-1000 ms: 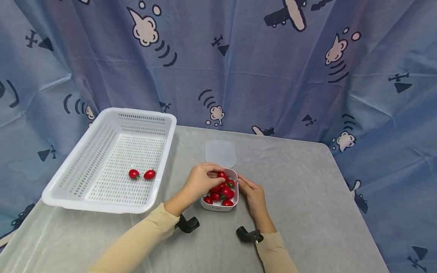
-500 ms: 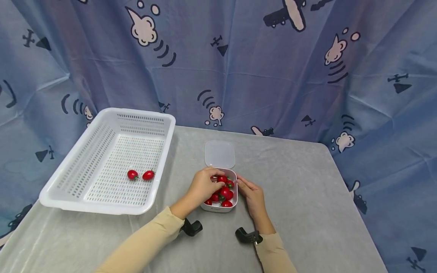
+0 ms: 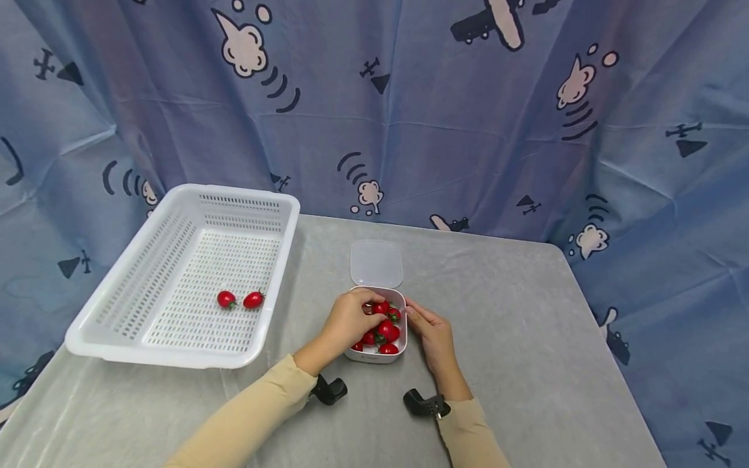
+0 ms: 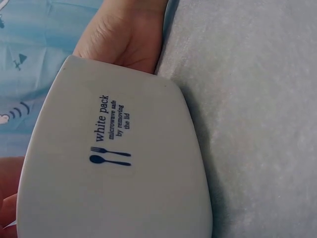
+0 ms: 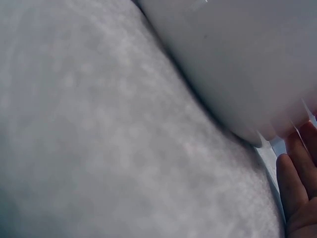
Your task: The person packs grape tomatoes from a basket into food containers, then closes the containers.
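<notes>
A small white plastic container (image 3: 368, 357) with rounded corners holds several red cherry tomatoes (image 3: 387, 331) with green stems. My left hand (image 3: 344, 324) reaches over its left rim, thumb and fingers pinching a cherry tomato (image 3: 381, 307) low among the others. Some tomatoes are hidden under that hand. At the container's right wall, my right hand (image 3: 435, 335) rests with its fingertips against the side near the rim. The right wrist view shows its fairly straight fingers (image 5: 292, 183) along the wall. Printed lettering marks the container's front (image 4: 114, 129) in the left wrist view.
A large white perforated basket (image 3: 281, 260) stands at the left, with two cherry tomatoes (image 3: 240, 299) on its bottom. Behind the container, a translucent lid (image 3: 376, 263) lies flat on the grey-covered table (image 3: 526, 338). A blue patterned curtain (image 3: 328, 78) hangs along the back.
My left hand has lowered slightly into the container with the cherry tomato, then stayed nearly still over the last half second. My right hand keeps its place at the container's side.
</notes>
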Demonstrator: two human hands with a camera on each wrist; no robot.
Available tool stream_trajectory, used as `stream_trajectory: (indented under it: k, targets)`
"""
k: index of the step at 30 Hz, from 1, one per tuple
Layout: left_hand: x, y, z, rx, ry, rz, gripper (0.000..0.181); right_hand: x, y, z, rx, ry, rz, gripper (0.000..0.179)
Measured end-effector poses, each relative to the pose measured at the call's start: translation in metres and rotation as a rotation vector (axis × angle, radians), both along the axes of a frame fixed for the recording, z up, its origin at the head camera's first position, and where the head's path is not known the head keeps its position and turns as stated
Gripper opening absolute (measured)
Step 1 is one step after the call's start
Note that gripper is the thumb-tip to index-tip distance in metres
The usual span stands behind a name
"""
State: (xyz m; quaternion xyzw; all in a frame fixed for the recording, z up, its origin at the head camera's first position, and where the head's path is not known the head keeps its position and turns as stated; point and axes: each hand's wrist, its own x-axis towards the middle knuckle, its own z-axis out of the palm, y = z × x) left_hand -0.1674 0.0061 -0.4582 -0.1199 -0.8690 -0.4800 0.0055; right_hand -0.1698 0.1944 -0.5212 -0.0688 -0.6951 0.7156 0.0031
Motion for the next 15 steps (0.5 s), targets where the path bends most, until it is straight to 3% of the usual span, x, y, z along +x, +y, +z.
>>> stream_trajectory:
  k: [8,11,15]
  targets:
    - [0.002,-0.005,0.002,0.044,-0.005,0.012,0.024,0.0,-0.001,0.0,-0.007,-0.002,0.007,0.039]
    - [0.006,-0.01,0.013,0.092,-0.009,0.031,0.024,0.0,0.0,-0.001,-0.008,-0.004,0.008,0.039]
    - [0.014,-0.02,0.035,0.16,-0.01,0.05,0.024,-0.001,0.0,-0.001,0.003,-0.007,0.002,0.039]
